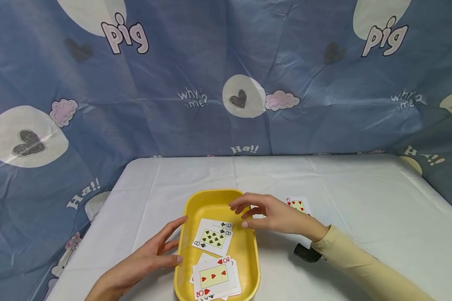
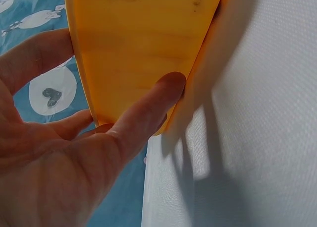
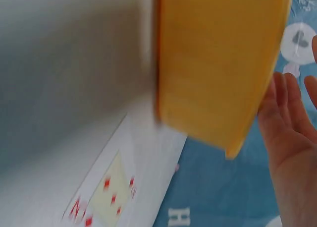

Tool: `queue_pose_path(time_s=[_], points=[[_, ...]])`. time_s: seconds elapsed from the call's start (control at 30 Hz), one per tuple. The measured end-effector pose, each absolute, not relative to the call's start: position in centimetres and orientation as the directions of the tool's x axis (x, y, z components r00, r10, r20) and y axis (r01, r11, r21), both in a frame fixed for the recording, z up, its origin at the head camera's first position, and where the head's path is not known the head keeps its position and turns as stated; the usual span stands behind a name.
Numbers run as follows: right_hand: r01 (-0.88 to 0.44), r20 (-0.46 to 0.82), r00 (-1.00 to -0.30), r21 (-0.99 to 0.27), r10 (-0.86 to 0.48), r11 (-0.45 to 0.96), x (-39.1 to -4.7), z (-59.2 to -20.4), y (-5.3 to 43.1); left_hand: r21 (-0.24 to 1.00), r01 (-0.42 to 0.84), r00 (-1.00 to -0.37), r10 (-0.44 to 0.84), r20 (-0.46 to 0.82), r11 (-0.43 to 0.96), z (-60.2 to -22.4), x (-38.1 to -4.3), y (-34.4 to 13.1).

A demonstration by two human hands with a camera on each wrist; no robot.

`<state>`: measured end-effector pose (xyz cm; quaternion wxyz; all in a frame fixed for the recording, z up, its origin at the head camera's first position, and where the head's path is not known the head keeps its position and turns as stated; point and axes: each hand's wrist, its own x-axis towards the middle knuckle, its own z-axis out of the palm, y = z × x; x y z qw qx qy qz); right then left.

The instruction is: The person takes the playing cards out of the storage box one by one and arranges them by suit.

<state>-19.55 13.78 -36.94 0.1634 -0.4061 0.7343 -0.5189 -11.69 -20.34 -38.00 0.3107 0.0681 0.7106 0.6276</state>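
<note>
A yellow tray (image 1: pixel 253 267) stands on the white table with playing cards in it. The eight of spades (image 1: pixel 213 239) lies mid-tray, overlapping another card; the three of hearts (image 1: pixel 214 276) tops a small pile at the near end. My left hand (image 1: pixel 150 255) is at the tray's left side, its fingers spread and touching the outer wall, with the thumb (image 2: pixel 156 103) lying against it. Over the right rim hovers my right hand (image 1: pixel 267 213), fingers loosely bent, holding no visible card. A red-heart card (image 1: pixel 296 205) lies beyond my right wrist, partly hidden.
White cloth covers the table (image 1: pixel 361 200). Behind it hangs a blue printed curtain (image 1: pixel 196 50), which also runs down the left side. A small black device (image 1: pixel 307 253) sits at my right wrist. Part of another card (image 1: pixel 259 216) shows under the right hand.
</note>
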Motion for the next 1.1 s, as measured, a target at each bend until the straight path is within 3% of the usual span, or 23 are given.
queue_pose_path(time_s=[0.2, 0.6, 1.1], points=[[-0.375, 0.134, -0.579, -0.92, -0.804, 0.116, -19.8, -37.1, 11.4, 0.933, -0.293, -0.801, 0.48, -0.358, 0.208, -38.1, -11.7, -20.3], [-0.435, 0.048, -0.433, -0.885, -0.9, 0.163, -23.3, -37.3, 7.8, 0.937, -0.283, -0.796, 0.494, -0.349, 0.205, -38.1, -11.6, -20.4], [-0.691, -0.18, -0.284, -0.642, -0.942, 0.331, -24.6, -38.3, 4.3, 0.931, -0.292, -0.791, 0.493, -0.363, 0.218, -38.0, -11.6, -20.6]])
